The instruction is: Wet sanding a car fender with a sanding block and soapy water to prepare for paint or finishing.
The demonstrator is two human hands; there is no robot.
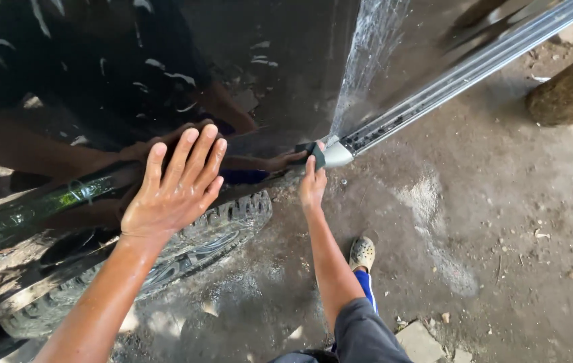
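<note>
Left hand (175, 185): fingers spread flat, palm pressed on glossy black car body (125, 74), frame centre-left.
Right hand (312, 180): pinching dark sponge (314, 154) against silver running board (447, 81) end.
Tyre (185, 249): below left hand.

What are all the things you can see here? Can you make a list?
car body: one, shiny black, wet, fills the upper left
tyre: one, black and knobbly, under the car body
side step: one, silver-grey bar, runs to the upper right
water spray: one, white, streams down the car near the step's end
sanding pad: one, dark, pressed on the car beside the step's end
log: one, brown, far right
ground: brown dirt, damp near the car
shoe: one, pale clog, on the ground
left hand: flat, fingers spread on the car body
right hand: grips the sanding pad
</note>
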